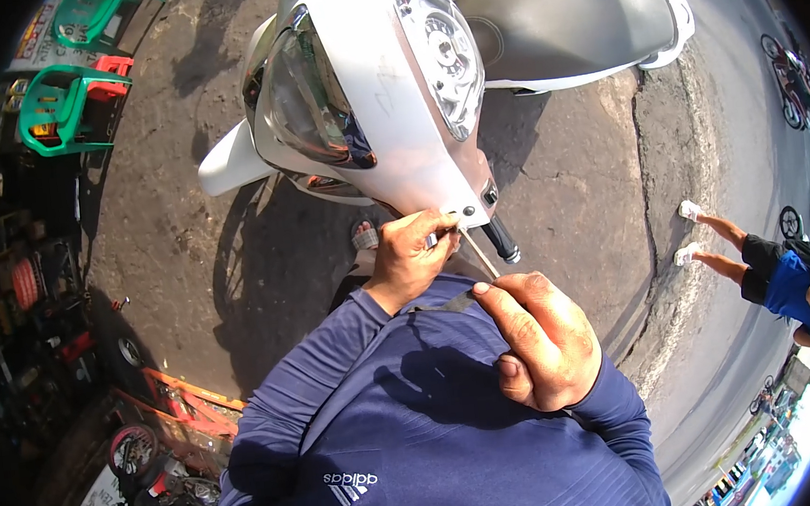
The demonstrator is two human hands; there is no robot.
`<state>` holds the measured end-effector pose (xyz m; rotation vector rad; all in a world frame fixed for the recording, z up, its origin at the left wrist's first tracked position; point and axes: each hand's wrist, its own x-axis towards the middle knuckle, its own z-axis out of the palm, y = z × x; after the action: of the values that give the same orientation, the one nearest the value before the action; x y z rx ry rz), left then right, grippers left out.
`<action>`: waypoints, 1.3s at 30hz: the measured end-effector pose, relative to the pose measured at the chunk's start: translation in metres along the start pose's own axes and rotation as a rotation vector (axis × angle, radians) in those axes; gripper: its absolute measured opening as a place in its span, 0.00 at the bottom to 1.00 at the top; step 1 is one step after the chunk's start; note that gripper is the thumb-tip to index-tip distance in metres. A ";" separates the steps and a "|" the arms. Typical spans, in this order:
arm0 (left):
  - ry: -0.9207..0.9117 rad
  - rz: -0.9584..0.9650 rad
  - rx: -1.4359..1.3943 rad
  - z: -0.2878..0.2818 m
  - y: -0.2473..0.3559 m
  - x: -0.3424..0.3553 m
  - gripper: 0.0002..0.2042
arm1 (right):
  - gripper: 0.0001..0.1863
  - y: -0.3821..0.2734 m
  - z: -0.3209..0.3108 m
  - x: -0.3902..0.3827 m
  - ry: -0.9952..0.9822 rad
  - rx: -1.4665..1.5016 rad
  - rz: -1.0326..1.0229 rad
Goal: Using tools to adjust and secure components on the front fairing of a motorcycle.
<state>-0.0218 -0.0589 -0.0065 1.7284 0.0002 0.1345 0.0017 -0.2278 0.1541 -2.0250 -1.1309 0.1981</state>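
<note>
Right hand (547, 339) pinches a thin stick (479, 253); left hand (413, 254) curls at the white scooter (373, 60), can't tell whether it grips anything.

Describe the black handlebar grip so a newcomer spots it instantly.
Find the white scooter at the picture's top. Follow its cover down to the narrow tip beside the left hand; the black handlebar grip juts out right of it. Thick and dark, it differs from the thin, pale rod nearby.
</note>
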 end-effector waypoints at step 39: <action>0.064 -0.046 0.057 0.005 -0.005 -0.004 0.13 | 0.15 0.018 0.010 -0.007 0.199 0.688 0.236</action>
<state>-0.0253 -0.0635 -0.0124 1.7791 0.0922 0.1572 0.0045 -0.2321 0.1329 -1.5073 -0.5815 0.4288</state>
